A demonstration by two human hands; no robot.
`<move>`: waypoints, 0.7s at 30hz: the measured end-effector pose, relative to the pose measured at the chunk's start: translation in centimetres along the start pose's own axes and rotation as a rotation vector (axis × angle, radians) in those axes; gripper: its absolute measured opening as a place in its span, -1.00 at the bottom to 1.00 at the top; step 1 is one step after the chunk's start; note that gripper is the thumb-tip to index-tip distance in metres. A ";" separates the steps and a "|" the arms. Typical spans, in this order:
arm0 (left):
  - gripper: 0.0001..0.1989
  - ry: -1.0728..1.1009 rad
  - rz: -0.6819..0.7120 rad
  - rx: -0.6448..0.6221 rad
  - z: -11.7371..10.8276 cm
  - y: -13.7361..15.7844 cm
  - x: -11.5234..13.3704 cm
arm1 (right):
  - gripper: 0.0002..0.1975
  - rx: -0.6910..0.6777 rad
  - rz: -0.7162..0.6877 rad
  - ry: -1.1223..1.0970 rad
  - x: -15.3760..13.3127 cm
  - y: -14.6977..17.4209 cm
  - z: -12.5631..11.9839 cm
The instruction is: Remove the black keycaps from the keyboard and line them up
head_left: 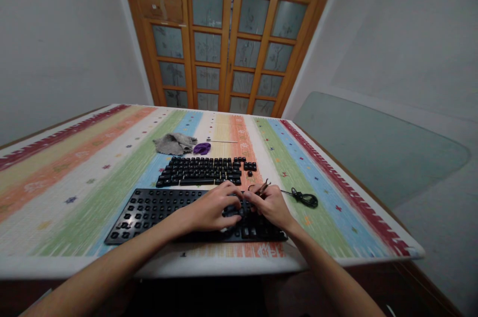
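A black keyboard [160,212] lies near the table's front edge, its left part showing bare key switches with the keycaps off. My left hand [218,205] rests over the right half of the keyboard, fingers curved and apart, nothing seen in its grip. Close beside it, my right hand [272,206] is closed around a thin brownish two-pronged tool [264,187], which looks like tweezers or a puller. The tool's lower end and the keys under my hands are hidden. Behind the keyboard, removed black keycaps [201,170] are laid out in keyboard order.
A coiled black cable [304,198] lies right of the keyboard. Beyond the keycaps are a grey cloth [174,143], a purple cloth-like bundle [202,148] and a thin pale stick [223,141]. A striped tablecloth [93,197] covers the table. Wooden glazed doors [227,38] stand behind.
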State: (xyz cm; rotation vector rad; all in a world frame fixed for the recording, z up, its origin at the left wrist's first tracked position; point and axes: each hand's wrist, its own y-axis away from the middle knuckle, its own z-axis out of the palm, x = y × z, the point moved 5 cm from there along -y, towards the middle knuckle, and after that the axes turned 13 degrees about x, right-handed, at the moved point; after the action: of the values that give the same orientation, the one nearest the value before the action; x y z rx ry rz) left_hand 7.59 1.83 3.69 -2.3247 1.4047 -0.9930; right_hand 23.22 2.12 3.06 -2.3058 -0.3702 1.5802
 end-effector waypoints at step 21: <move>-0.91 -0.434 0.030 0.031 4.1 -7.6 -6.5 | -0.52 0.417 0.072 -0.042 3.2 0.1 -5.3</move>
State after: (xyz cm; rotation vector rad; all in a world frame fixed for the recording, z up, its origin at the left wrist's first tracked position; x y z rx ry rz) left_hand 13.52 10.72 1.96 -2.3039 1.2316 -0.4554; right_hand 29.32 2.62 2.10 -1.9867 0.0353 1.5655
